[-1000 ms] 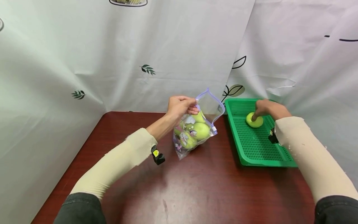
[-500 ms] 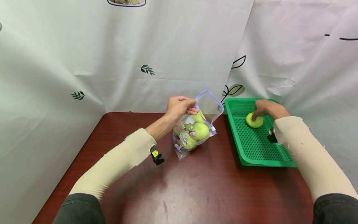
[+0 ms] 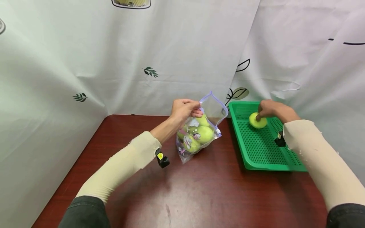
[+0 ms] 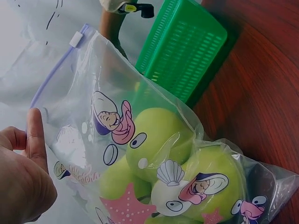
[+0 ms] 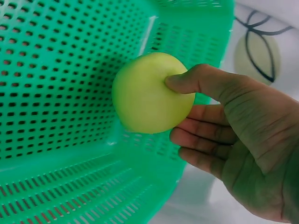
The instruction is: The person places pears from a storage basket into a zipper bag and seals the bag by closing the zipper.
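A clear zip bag (image 3: 182,148) with cartoon prints and a purple zip edge stands on the table, its mouth open, several green apples (image 3: 204,134) inside. My left hand (image 3: 184,109) pinches the bag's zip edge between thumb and fingers. In the left wrist view a white slider (image 4: 76,39) sits at the far end of the zip. At the right, my right hand (image 3: 271,110) grips a single green apple (image 5: 149,93) inside the green basket (image 3: 242,148). Its thumb lies on the apple's near side; the fingertips go partly behind the fruit.
The basket, with slotted walls, stands on the dark red table (image 3: 199,190) to the right of the bag. A white printed curtain (image 3: 176,57) hangs close behind the table and down its left side.
The right hand and its apple have shifted very slightly to the left within the basket. The left hand keeps the bag's edge in the same place.
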`<state>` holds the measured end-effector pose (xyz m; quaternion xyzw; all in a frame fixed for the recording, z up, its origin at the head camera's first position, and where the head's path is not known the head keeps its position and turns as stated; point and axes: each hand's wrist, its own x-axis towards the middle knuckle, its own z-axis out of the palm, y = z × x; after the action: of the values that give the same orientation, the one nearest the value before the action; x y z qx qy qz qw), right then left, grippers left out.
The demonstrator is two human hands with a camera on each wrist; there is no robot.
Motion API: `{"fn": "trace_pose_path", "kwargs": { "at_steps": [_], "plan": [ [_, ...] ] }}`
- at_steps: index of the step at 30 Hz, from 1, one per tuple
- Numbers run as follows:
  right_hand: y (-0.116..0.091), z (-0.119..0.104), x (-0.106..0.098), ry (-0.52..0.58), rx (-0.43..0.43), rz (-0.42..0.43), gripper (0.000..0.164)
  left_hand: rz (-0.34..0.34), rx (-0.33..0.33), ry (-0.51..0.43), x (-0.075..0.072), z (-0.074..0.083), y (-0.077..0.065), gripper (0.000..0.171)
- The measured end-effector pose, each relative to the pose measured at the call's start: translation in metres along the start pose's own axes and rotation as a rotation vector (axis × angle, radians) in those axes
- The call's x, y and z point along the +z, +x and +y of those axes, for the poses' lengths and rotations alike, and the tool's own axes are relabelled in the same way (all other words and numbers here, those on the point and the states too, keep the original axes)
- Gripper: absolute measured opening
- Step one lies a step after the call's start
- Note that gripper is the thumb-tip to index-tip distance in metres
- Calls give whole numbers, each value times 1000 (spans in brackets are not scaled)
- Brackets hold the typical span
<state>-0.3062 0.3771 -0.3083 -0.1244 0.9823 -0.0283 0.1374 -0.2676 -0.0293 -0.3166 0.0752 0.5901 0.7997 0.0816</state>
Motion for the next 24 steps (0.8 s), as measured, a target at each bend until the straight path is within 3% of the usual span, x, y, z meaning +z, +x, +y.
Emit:
{"fn": "trace_pose_path", "kwargs": {
  "at_steps": [12,24],
  "plan": [
    [-27,-25,-44,48,-74,214,46,34,-11,-28,-3,2,-1,32],
    [-56,-81,-87,185,-117,401,51,40,-11,-37,-1,1,-3,32]
  ]
}}
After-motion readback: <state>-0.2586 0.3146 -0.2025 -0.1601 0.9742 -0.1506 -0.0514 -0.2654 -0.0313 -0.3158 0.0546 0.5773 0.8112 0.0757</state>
